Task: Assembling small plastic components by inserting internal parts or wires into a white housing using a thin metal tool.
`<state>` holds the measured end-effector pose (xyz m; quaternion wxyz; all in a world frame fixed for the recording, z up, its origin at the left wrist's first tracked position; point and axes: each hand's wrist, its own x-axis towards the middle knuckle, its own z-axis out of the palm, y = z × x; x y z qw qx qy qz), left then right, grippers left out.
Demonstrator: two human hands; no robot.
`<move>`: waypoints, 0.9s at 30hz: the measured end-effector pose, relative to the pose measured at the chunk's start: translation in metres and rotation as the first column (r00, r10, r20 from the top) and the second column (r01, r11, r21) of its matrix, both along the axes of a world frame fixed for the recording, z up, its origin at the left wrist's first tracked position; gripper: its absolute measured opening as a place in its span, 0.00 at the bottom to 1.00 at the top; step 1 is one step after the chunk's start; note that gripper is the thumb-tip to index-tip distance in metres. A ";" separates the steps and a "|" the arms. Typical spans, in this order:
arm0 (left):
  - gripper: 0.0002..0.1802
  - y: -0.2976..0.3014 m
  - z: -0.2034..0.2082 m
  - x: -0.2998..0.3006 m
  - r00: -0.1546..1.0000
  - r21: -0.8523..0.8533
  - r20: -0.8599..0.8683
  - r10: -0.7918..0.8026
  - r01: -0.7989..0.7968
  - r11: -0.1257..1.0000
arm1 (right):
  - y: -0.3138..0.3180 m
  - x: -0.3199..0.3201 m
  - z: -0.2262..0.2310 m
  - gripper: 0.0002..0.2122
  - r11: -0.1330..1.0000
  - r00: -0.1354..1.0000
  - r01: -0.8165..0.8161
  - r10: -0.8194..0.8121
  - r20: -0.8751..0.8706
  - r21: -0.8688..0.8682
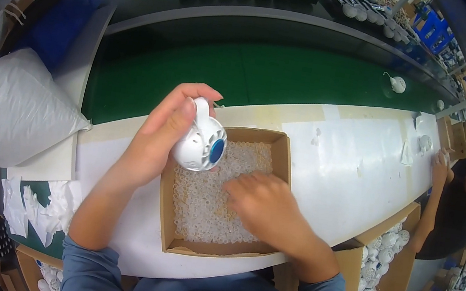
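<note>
My left hand (171, 121) is closed around a small white handheld fan (199, 145), its vented head with a blue round centre turned toward the right. It is held above the left side of a shallow cardboard box (286, 159) on the white worktop. Many small clear plastic rings (206, 202) fill the box. Into them reaches my right hand (260, 202), fingers bent down and pressed together among the rings. Whether its fingertips grip any ring is hidden from this view.
Beyond the worktop (351, 163) runs a green conveyor belt (244, 72) with a white fan (397, 84) on it. A stuffed white plastic bag (15, 113) stands left. At right, a carton (400, 279) holds white fans, and a co-worker (460, 197) sits by the worktop's end.
</note>
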<state>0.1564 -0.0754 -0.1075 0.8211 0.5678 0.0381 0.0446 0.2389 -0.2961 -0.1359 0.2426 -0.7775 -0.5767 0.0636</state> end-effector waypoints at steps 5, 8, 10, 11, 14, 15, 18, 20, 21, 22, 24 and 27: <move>0.20 -0.008 -0.008 0.005 0.999 -0.272 0.018 -0.039 0.042 0.961 | 0.002 0.001 -0.012 0.07 0.983 0.973 -0.098 0.127 0.192 -0.154; 0.19 -0.010 -0.009 0.005 0.995 -0.267 0.023 -0.094 0.097 0.959 | 0.003 0.002 -0.013 0.06 0.985 0.972 -0.090 0.119 0.204 -0.146; 0.17 -0.010 -0.009 0.004 0.992 -0.127 0.031 -0.120 0.123 0.984 | 0.003 0.002 -0.011 0.06 0.987 0.971 -0.082 0.111 0.211 -0.141; 0.17 -0.009 -0.009 0.003 0.992 -0.126 0.031 -0.123 0.125 0.984 | 0.004 0.001 -0.008 0.05 0.985 0.972 -0.086 0.115 0.207 -0.147; 0.15 -0.005 -0.014 0.002 0.980 -0.040 0.103 -0.169 0.173 0.984 | 0.005 0.002 -0.003 0.04 0.983 0.971 -0.100 0.130 0.201 -0.157; 0.15 -0.005 -0.014 0.002 0.980 -0.038 0.105 -0.167 0.172 0.984 | 0.005 0.003 -0.003 0.03 0.986 0.970 -0.109 0.133 0.201 -0.129; 0.13 -0.008 -0.012 0.001 0.990 0.222 0.112 -0.083 0.057 0.973 | 0.005 0.005 0.000 0.04 0.989 0.969 -0.132 0.144 0.203 -0.071; 0.12 -0.009 -0.011 -0.001 0.992 0.216 0.105 -0.064 0.040 0.976 | 0.005 0.008 0.009 0.03 0.981 0.985 -0.170 0.169 -0.028 -0.090; 0.12 -0.009 -0.010 -0.002 0.994 0.208 0.099 -0.050 0.028 0.978 | 0.005 0.010 0.013 0.03 0.977 0.974 -0.191 0.176 -0.144 -0.097; 0.11 -0.009 -0.010 -0.003 0.995 0.201 0.092 -0.035 0.016 0.980 | 0.003 0.014 0.016 0.03 0.976 0.973 -0.196 0.181 -0.143 -0.096; 0.11 -0.010 -0.010 -0.002 0.992 0.223 0.122 -0.032 0.004 0.975 | -0.003 0.023 0.026 0.05 0.998 0.911 -0.068 0.062 -0.409 0.000; 0.09 -0.012 -0.010 -0.002 0.983 0.264 0.179 -0.026 -0.022 0.964 | -0.001 0.027 0.025 0.07 0.984 0.799 0.096 0.012 -0.601 0.148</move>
